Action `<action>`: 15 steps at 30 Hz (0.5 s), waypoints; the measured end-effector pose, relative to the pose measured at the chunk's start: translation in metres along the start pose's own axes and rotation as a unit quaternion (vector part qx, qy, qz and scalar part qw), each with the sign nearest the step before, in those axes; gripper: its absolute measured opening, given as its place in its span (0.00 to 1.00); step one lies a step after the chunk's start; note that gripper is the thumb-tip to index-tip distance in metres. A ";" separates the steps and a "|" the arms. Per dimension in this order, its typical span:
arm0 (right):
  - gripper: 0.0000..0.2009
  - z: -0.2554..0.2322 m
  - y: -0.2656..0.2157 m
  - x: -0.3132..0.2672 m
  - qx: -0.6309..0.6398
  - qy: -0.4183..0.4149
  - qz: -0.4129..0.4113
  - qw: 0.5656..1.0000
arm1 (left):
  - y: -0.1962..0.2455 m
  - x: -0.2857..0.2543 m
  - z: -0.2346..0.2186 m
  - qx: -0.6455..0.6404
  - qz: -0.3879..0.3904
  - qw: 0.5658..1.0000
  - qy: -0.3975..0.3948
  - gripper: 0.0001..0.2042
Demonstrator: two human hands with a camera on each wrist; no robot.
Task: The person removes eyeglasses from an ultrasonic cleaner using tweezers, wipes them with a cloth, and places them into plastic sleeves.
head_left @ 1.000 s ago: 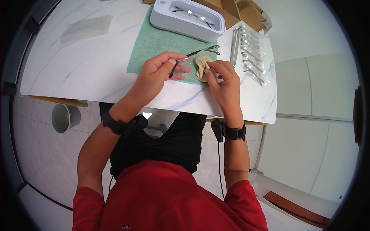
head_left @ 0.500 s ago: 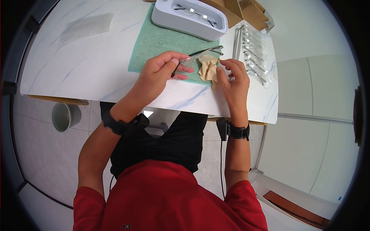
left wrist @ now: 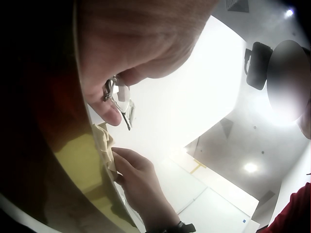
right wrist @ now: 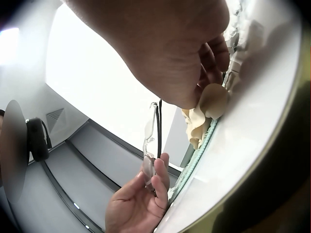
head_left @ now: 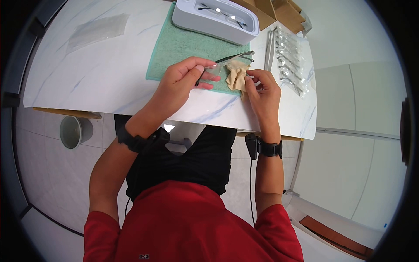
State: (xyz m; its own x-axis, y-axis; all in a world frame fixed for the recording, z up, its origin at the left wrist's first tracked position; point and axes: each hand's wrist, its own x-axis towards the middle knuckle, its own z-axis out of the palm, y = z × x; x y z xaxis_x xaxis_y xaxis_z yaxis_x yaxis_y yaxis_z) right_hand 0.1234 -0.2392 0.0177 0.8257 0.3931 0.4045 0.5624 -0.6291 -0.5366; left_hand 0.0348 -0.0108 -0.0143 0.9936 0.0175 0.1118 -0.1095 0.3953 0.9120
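A pair of clear-lensed eyeglasses (head_left: 227,58) with dark temples is in my left hand (head_left: 181,78), gripped by thumb and forefinger at one end. The other fingers extend below the lens. In the right wrist view the eyeglasses (right wrist: 148,131) point away from that hand, their temples unfolded. My right hand (head_left: 266,91) pinches the edge of a crumpled beige cloth (head_left: 237,75) just right of the lenses. In the left wrist view the cloth (left wrist: 104,141) sits below the eyeglasses, apart from them. Both hands are over the near edge of a green towel (head_left: 170,56).
A white tub (head_left: 214,30) holding another pair of glasses (head_left: 218,12) stands on the towel's far part. To the right lie metal tweezers (head_left: 269,50) and a row of clear-wrapped items (head_left: 290,56). A clear plastic bag (head_left: 98,32) lies left; cardboard boxes (head_left: 288,15) stand behind.
My right hand has drawn the cloth a little to the right, off the lenses, and the cloth has spread out. The left hand keeps its grip on the eyeglasses and has barely moved.
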 end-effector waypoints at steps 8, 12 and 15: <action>0.06 0.005 0.002 -0.004 0.025 0.006 0.019 0.999 | 0.001 0.000 0.001 0.004 -0.001 1.000 0.001 0.16; 0.06 0.006 0.003 -0.004 0.038 0.010 0.016 0.999 | 0.001 -0.001 0.000 0.002 0.001 1.000 -0.003 0.16; 0.06 0.006 0.002 -0.005 0.043 0.011 0.016 0.999 | 0.001 -0.001 0.000 -0.001 0.000 1.000 -0.003 0.16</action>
State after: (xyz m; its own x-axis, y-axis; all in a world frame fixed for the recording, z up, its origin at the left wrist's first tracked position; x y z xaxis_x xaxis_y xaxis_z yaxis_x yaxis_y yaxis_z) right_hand 0.1210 -0.2386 0.0099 0.8425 0.3581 0.4023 0.5385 -0.5806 -0.6107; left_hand 0.0340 -0.0107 -0.0136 0.9935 0.0113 0.1137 -0.1088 0.3963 0.9116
